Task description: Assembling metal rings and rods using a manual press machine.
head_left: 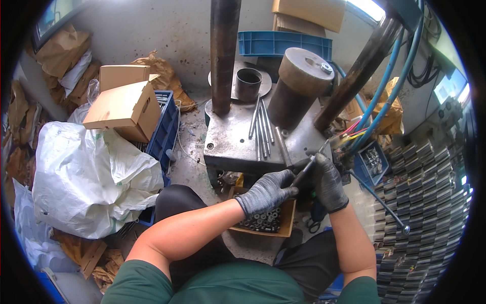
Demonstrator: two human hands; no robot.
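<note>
Two-handed hold; left hand point(268, 192) and right hand point(330, 185) closed round the rod point(306, 172), by the front-right corner of the press bed point(228, 144) | likely stiff, lightish, slick if oily; grip the thick dark part | pins point(262, 133) mid-bed; cylinder point(296, 93) behind; column point(357, 76) at right edge; most room toward front-left corner

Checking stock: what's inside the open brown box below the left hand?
Small metal parts, some ring-shaped, lie in the brown box. The left hand hides part of the inside; anything beneath the top layer can't be seen.
</note>
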